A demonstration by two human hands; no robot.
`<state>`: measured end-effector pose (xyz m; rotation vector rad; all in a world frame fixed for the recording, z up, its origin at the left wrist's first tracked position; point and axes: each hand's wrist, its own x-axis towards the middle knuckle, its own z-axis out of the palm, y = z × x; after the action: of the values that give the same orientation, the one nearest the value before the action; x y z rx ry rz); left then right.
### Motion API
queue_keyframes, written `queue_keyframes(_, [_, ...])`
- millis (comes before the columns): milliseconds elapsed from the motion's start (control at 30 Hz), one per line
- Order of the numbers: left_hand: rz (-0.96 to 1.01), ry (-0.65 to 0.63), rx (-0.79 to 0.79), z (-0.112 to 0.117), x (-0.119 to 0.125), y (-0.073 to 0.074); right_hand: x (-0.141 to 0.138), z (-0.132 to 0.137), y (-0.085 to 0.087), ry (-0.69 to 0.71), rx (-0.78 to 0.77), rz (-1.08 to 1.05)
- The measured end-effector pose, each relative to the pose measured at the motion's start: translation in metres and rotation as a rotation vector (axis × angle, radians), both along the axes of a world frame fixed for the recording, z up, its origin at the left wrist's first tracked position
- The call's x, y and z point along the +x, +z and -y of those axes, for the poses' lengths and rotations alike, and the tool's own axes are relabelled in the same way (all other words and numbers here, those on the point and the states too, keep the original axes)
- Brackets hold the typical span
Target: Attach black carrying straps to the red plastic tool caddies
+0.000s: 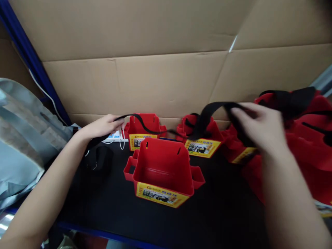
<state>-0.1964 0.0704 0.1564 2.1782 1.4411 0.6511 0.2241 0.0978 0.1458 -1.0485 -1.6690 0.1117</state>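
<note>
A black webbing strap (pixel 207 116) stretches in a slack curve between my two hands, above the bins. My left hand (pixel 107 124) pinches one part of it at the left. At the right, my right hand (pixel 259 124) is closed around another part and is blurred by motion. Below the strap, a red plastic bin (pixel 166 166) with side pockets and a yellow label stands on the black shelf top. Two slots show in its back wall. Behind it are a second red bin (pixel 145 121) and a third red bin (pixel 202 129), the third with black strap in it.
More red bins (pixel 306 138) with black straps are piled at the right. A white power strip (pixel 114 136) with cables lies at the back left. Grey cloth (pixel 20 138) bulges at the left edge, beside a blue post (pixel 28 45). Cardboard (pixel 168 83) walls the back.
</note>
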Motion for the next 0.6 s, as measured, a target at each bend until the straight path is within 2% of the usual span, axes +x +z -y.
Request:
queue_keyframes(100, [-0.223, -0.131, 0.112, -0.01, 0.052, 0.017, -0.061, 0.01, 0.003, 0.058, -0.033, 0.3])
queue_keyframes(200, [-0.302, -0.258, 0.2, -0.018, 0.096, 0.023, -0.116, 0.019, 0.005, 0.333, -0.116, 0.446])
queue_keyframes(300, [-0.341, -0.291, 0.253, -0.023, 0.116, 0.024, -0.14, 0.021, 0.005, 0.389, -0.089, 0.526])
queue_keyframes(367, [-0.351, -0.287, 0.162, -0.025, 0.114, 0.025, -0.136, 0.018, 0.005, 0.36, -0.091, 0.579])
queue_keyframes(433, [-0.304, -0.277, 0.01, -0.027, 0.102, 0.025, -0.117, 0.014, 0.006, 0.289, -0.123, 0.576])
queue_keyframes(500, [-0.195, -0.252, -0.118, -0.03, 0.082, 0.019, -0.086, 0.009, 0.007, 0.173, -0.153, 0.477])
queue_keyframes(600, [0.002, -0.19, -0.259, -0.033, 0.042, 0.0, -0.023, 0.005, 0.008, -0.078, -0.19, 0.245])
